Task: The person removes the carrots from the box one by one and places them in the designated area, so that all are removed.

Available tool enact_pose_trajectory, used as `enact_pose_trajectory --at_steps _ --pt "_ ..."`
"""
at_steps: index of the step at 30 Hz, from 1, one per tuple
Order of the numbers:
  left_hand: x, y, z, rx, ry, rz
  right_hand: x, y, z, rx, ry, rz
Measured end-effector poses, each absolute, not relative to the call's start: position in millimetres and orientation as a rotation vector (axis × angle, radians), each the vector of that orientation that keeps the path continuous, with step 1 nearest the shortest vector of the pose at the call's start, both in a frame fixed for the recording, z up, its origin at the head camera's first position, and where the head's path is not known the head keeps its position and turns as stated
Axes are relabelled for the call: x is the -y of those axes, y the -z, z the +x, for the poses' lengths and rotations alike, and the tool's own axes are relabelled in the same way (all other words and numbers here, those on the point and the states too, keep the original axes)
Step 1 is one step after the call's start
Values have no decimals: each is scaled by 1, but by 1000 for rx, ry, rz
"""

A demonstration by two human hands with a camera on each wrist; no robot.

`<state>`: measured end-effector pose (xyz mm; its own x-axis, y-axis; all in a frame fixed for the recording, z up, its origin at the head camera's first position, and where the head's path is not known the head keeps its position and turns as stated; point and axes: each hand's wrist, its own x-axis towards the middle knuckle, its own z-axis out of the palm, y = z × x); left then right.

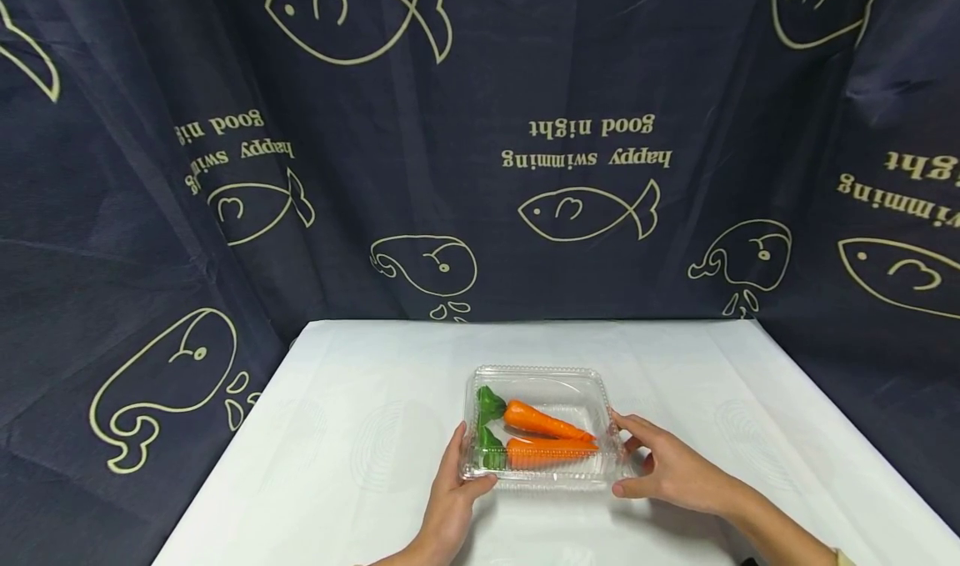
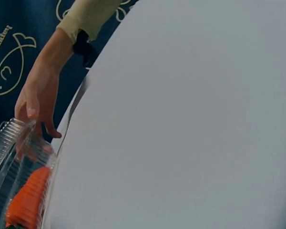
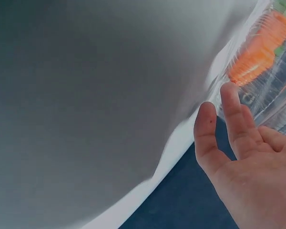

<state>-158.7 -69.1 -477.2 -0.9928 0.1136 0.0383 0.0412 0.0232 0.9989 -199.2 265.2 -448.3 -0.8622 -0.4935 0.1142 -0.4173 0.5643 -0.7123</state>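
A clear plastic clamshell box (image 1: 555, 476) with a ridged rim sits on the white table, its lid down. Two orange carrots with green tops lie inside: an upper carrot (image 1: 543, 420) and a lower carrot (image 1: 551, 453). My left hand (image 1: 452, 499) grips the box's near left corner, thumb at the front edge and fingers along the side. At the right end, my right hand (image 1: 671, 470) touches the box with its fingers, thumb spread apart from them. The right wrist view shows these fingers (image 3: 231, 107) loosely extended beside the plastic; the left wrist view does not show my left hand.
A white cloth (image 1: 337, 433) covers the table around the box. Dark blue curtains (image 1: 480, 132) with fish and whale drawings enclose the back and both sides. A beige sleeve (image 2: 93, 16) covers the right forearm, with a dark band at its wrist.
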Motion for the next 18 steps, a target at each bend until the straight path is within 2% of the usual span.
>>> enact_pose_trajectory --at_steps 18 --pt "67 481 -154 -2194 -2198 121 -265 448 -201 -2686 1211 -806"
